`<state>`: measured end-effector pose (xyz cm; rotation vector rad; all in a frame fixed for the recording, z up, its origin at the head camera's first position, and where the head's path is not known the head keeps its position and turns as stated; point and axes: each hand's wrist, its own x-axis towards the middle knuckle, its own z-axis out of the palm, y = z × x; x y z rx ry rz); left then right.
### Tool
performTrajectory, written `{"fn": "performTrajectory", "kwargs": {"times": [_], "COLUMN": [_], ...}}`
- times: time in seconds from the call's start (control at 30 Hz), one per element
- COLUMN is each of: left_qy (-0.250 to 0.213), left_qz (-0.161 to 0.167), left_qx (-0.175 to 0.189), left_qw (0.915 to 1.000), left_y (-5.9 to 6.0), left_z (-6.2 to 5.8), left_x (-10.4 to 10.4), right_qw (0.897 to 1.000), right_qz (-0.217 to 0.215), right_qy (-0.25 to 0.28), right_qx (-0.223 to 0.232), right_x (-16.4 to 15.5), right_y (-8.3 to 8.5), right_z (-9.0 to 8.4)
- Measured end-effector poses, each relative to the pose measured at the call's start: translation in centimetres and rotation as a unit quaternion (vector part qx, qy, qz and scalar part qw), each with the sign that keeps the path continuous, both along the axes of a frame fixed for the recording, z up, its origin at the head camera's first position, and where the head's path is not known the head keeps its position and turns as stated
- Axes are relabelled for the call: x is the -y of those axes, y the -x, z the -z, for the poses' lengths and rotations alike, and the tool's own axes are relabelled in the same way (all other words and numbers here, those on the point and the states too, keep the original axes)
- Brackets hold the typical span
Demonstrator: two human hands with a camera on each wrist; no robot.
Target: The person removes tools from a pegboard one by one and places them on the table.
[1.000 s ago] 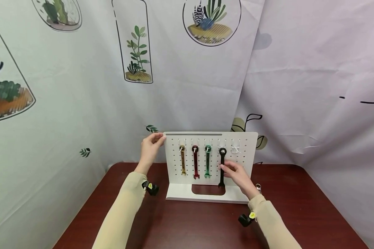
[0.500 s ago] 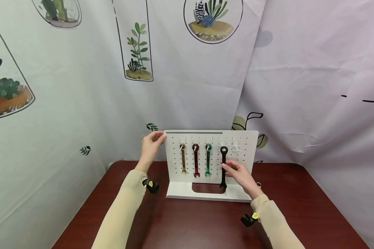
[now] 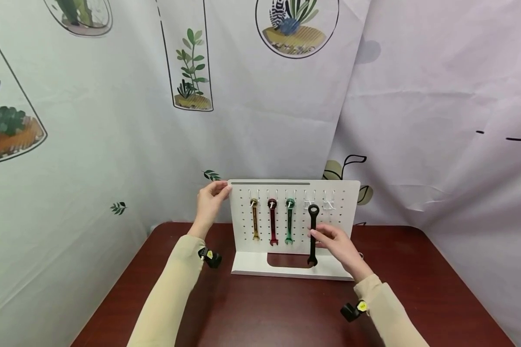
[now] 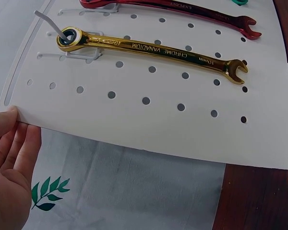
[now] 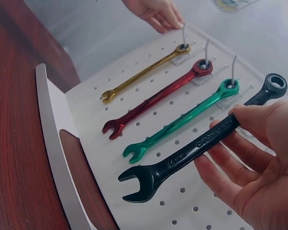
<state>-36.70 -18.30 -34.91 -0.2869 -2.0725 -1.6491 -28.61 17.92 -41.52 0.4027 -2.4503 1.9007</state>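
Observation:
A white pegboard (image 3: 295, 189) stands on the table. My left hand (image 3: 208, 205) pinches its upper left corner, thumb in front and fingers behind the edge. My right hand (image 3: 338, 246) holds a black combination wrench (image 5: 182, 155) between thumb and fingers, ring end up and open end down. That wrench is in front of the board, apart from its hooks. Three wrenches hang by their ring ends on hooks: a gold one (image 4: 153, 50), a red one (image 5: 156, 100) and a green one (image 5: 182, 122).
Two wire hooks (image 3: 328, 205) on the board's right side carry no wrench. The board's foot (image 3: 252, 264) has a cutout. A small shiny ring (image 3: 361, 254) shows behind my right wrist, mostly hidden. A printed curtain (image 3: 265, 135) hangs behind the dark red table (image 3: 260, 308).
My right hand has drawn the black wrench off its hook, slightly right and toward me. My left hand keeps its grip on the board's corner.

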Motion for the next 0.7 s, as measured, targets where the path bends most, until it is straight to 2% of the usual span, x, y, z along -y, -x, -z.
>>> {"fn": "performTrajectory", "kwargs": {"times": [0.23, 0.53, 0.7], "left_qy": [-0.006, -0.005, -0.002], "left_qz": [0.005, 0.005, 0.002], "left_qx": [-0.021, -0.01, -0.015], "left_qw": [0.9997, 0.9999, 0.9999], "left_y": [0.1, -0.2, -0.2], "left_z": [0.2, 0.1, 0.1], "left_x": [0.1, -0.1, 0.0], "right_qw": [1.0, 0.999, 0.998], "right_qz": [0.007, 0.019, 0.035], "right_qy": [-0.003, 0.006, 0.007], "right_qx": [-0.018, -0.038, -0.047], "right_x": [-0.6, -2.6, -4.0], "right_y": [-0.8, -1.9, -2.6], "right_z": [-0.5, -1.1, -2.0]}}
